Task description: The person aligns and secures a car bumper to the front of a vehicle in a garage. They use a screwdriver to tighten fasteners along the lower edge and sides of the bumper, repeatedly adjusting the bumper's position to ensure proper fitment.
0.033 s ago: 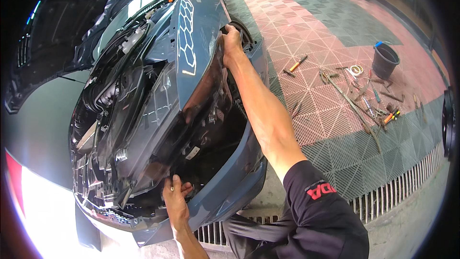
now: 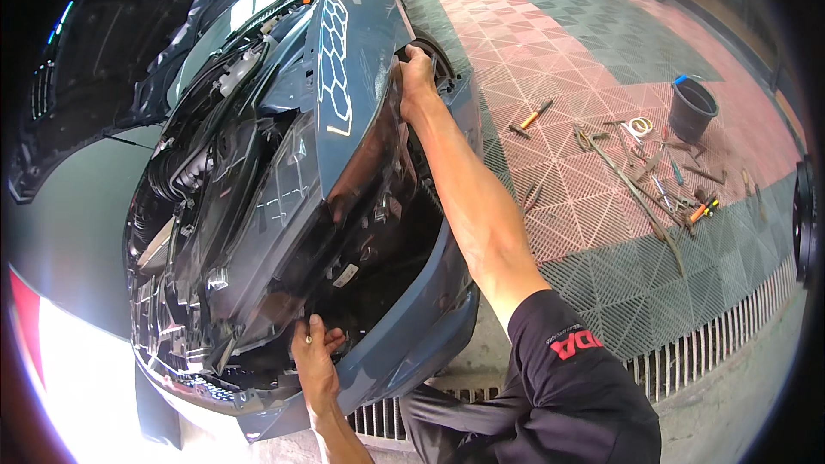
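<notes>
Gripping the headlight near its upper, rear end with the right hand. Looks mostly closed there, with fingers bent round the edge and partly hidden. Resting the left hand at the lower, front end, with fingers half curled. Cannot tell whether pinching the rim or only steadying it.

Find the headlight lying at a slant between the blue-grey fender and the bumper, with a dark cavity along the bumper side.

Can see reflections across the lens, so tag as glossy, likely slippery under bare fingers. Judging by type, expect stiff plastic with no useful give, awkward and bulky more than truly heavy, probably weighted toward the housing behind. Treat as fragile: likely to scratch against painted edges, likely to crack if twisted.

Best held with 2 hands, 1 at each end, with fingers behind the rim and only light thumb pressure on the lens. Avoid pulling by a single corner or squeezing the smooth face alone. Would support both ends evenly to limit scraping.

Skip the tools and bucket on the tiled floor, well apart to the right.
</notes>
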A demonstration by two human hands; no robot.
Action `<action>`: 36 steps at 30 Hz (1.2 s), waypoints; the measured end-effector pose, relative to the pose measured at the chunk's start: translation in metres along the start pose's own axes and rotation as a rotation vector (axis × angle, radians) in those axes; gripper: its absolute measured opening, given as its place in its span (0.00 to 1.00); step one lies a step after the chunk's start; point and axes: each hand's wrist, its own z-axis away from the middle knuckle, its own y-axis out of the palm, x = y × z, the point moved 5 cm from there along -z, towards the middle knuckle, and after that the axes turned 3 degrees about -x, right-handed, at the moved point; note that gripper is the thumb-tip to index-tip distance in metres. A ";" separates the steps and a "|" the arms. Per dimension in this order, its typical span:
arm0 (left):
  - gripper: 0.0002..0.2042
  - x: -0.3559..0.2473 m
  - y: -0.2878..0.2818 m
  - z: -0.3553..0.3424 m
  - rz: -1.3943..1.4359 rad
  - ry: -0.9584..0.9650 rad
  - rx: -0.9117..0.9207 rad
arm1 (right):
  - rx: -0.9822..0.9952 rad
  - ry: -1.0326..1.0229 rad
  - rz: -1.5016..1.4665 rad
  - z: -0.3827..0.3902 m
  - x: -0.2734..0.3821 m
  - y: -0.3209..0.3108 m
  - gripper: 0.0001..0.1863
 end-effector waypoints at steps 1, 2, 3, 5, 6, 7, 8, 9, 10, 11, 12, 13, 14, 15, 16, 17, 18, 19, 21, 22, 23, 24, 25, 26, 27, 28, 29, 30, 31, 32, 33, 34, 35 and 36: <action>0.35 -0.002 -0.001 0.000 -0.005 0.002 0.004 | -0.022 -0.016 0.010 0.004 0.002 0.002 0.32; 0.35 -0.002 -0.001 0.000 -0.008 0.003 -0.008 | -0.045 -0.031 0.020 0.005 0.004 0.003 0.32; 0.34 -0.002 -0.002 0.000 -0.011 0.004 -0.021 | 0.012 -0.038 0.014 -0.001 0.005 0.005 0.30; 0.28 -0.002 0.003 0.002 -0.017 0.002 -0.039 | 0.115 -0.047 0.011 -0.010 0.005 0.005 0.27; 0.23 -0.004 0.007 0.002 -0.022 0.005 -0.049 | 0.064 -0.053 0.064 -0.014 0.004 -0.002 0.25; 0.19 -0.006 0.009 0.002 -0.018 0.011 -0.073 | 0.028 -0.050 0.120 -0.010 0.004 0.005 0.24; 0.18 -0.007 0.008 0.001 -0.033 0.013 -0.075 | -0.006 -0.045 0.177 -0.008 0.001 0.009 0.23; 0.18 -0.007 0.005 0.000 -0.048 0.014 -0.080 | -0.028 -0.090 0.208 -0.010 -0.003 0.008 0.25; 0.17 -0.007 0.004 -0.001 -0.058 0.019 -0.080 | -0.046 -0.140 0.243 -0.012 -0.004 0.005 0.29; 0.17 -0.006 0.003 -0.003 -0.052 0.028 -0.071 | -0.038 -0.172 0.257 -0.015 -0.004 0.003 0.31; 0.16 -0.003 0.003 -0.007 -0.044 0.040 -0.063 | -0.027 -0.206 0.270 -0.018 0.000 -0.001 0.33; 0.16 -0.002 0.003 -0.010 -0.040 0.052 -0.055 | -0.027 -0.226 0.281 -0.021 0.003 -0.005 0.34; 0.16 -0.003 0.002 -0.011 -0.023 0.060 -0.080 | -0.030 -0.250 0.294 -0.024 0.008 -0.009 0.35; 0.16 -0.005 0.005 -0.012 -0.004 0.069 -0.100 | -0.025 -0.271 0.305 -0.027 0.012 -0.011 0.35; 0.15 -0.005 0.010 -0.014 0.017 0.073 -0.117 | -0.024 -0.292 0.321 -0.030 0.013 -0.012 0.35; 0.15 -0.008 0.009 -0.009 0.024 0.069 -0.169 | -0.017 -0.252 0.297 -0.024 0.008 -0.006 0.33; 0.16 -0.009 0.005 -0.009 0.004 0.080 -0.184 | -0.029 -0.244 0.318 -0.024 0.004 -0.004 0.33; 0.16 -0.007 0.005 -0.008 -0.014 0.088 -0.188 | -0.013 -0.221 0.312 -0.023 0.003 -0.004 0.33; 0.15 -0.011 0.006 -0.007 -0.056 0.096 -0.183 | -0.030 -0.222 0.344 -0.023 0.003 -0.002 0.34; 0.13 -0.016 0.009 -0.005 -0.078 0.092 -0.167 | -0.042 -0.217 0.347 -0.016 0.005 0.000 0.34; 0.11 -0.019 0.008 -0.002 -0.108 0.090 -0.159 | -0.052 -0.205 0.341 -0.005 0.006 0.007 0.34; 0.10 -0.016 0.005 -0.001 -0.124 0.100 -0.108 | -0.061 -0.194 0.335 0.001 0.004 0.011 0.34; 0.10 -0.013 0.003 -0.003 -0.137 0.115 -0.039 | -0.047 -0.193 0.340 -0.003 0.011 0.009 0.34; 0.12 -0.010 0.000 -0.004 -0.154 0.124 0.030 | -0.047 -0.198 0.346 -0.007 0.015 0.006 0.33; 0.22 -0.012 0.000 -0.004 -0.031 0.078 0.168 | -0.047 -0.206 0.353 -0.011 0.020 0.003 0.33; 0.23 -0.013 -0.004 -0.003 0.151 0.013 0.228 | -0.048 -0.207 0.353 -0.007 0.019 0.004 0.33; 0.24 -0.013 -0.006 -0.001 0.334 -0.053 0.287 | -0.083 -0.222 0.365 -0.003 0.017 0.004 0.32; 0.25 -0.012 -0.008 -0.001 0.517 -0.120 0.345 | -0.083 -0.221 0.354 0.000 0.012 0.006 0.32; 0.26 -0.009 -0.015 -0.002 0.635 -0.153 0.417 | -0.079 -0.224 0.337 0.004 0.009 0.014 0.32; 0.25 -0.005 -0.018 -0.005 0.617 -0.178 0.393 | -0.079 -0.231 0.325 0.004 0.008 0.015 0.31; 0.24 -0.002 -0.019 -0.007 0.599 -0.202 0.369 | -0.082 -0.224 0.324 0.004 0.008 0.017 0.31; 0.23 0.002 -0.020 -0.008 0.581 -0.228 0.340 | -0.063 -0.226 0.324 0.001 0.008 0.015 0.32; 0.22 0.002 -0.020 -0.009 0.560 -0.236 0.352 | -0.043 -0.227 0.322 -0.003 0.009 0.013 0.32; 0.20 0.002 -0.019 -0.011 0.541 -0.246 0.360 | -0.022 -0.224 0.323 -0.003 0.009 0.013 0.32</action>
